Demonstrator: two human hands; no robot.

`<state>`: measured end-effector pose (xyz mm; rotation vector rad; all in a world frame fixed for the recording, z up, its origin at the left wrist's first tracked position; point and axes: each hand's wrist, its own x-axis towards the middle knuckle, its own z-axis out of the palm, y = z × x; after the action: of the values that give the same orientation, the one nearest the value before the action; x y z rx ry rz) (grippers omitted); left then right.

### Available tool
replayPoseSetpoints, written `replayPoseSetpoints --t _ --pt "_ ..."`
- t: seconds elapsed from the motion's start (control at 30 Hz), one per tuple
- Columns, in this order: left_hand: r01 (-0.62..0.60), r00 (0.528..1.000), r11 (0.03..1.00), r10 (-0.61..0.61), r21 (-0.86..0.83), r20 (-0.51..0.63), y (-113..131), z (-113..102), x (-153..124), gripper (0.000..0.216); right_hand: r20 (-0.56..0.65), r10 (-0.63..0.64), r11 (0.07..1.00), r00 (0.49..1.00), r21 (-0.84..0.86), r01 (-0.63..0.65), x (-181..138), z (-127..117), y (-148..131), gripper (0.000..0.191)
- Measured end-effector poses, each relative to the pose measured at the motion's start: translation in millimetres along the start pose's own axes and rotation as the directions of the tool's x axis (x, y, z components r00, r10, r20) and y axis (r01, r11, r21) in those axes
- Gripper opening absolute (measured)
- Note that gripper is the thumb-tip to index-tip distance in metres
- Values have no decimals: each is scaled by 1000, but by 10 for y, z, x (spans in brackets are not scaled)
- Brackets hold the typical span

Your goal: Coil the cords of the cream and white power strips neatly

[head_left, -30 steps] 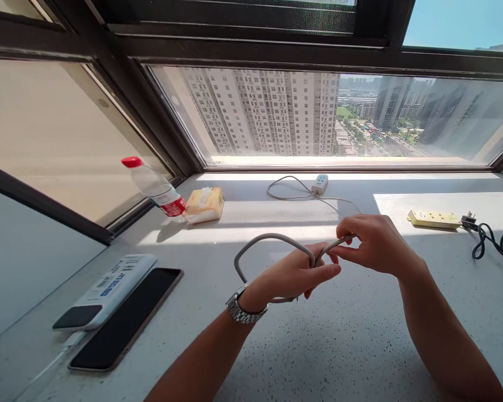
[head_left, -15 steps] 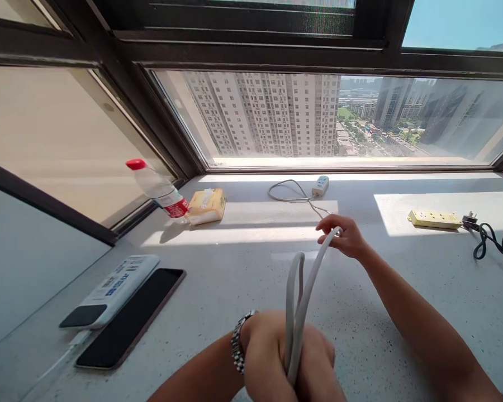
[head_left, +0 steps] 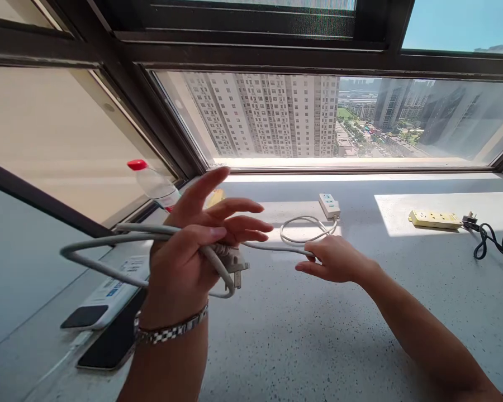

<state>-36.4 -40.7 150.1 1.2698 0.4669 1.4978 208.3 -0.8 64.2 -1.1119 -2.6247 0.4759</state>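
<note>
My left hand, with a metal watch on its wrist, is raised above the speckled sill. Loops of a grey power cable lie across its palm, held by the thumb, with the fingers spread. The plug hangs just below the palm. My right hand pinches the same cable farther along, low over the sill. Beyond it the cable curls to a white power strip.
A red-capped water bottle and a yellow tissue pack lie by the left window frame. A white power strip rests on a dark phone at the left. At the far right are a yellow power strip and black cord.
My left hand rose and swung left with the cable loops, fingers now spread. My right hand slid down the cable. The white power strip was dragged nearer.
</note>
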Motion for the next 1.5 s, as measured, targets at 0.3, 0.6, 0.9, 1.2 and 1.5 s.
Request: replayPoseSetpoints --t 0.3,0.6,0.9,1.2,1.5 --pt "243 714 805 -526 541 462 -820 433 33 40 -301 -200 979 932 -84 183 -448 -518 -179 10" --pt "326 683 738 -616 591 392 -858 583 13 13 -22 49 862 999 506 -31 -465 -609 220 15" --pt "342 917 938 -347 58 199 -539 132 194 15 244 -71 759 967 643 -106 -193 -199 717 37" --pt "329 944 943 -326 60 -48 -644 -314 454 22 -572 113 874 812 446 192 -176 -241 587 67" --pt "343 939 939 -343 -23 23 -781 -498 501 47 -498 81 969 863 242 48 -624 -760 471 60"
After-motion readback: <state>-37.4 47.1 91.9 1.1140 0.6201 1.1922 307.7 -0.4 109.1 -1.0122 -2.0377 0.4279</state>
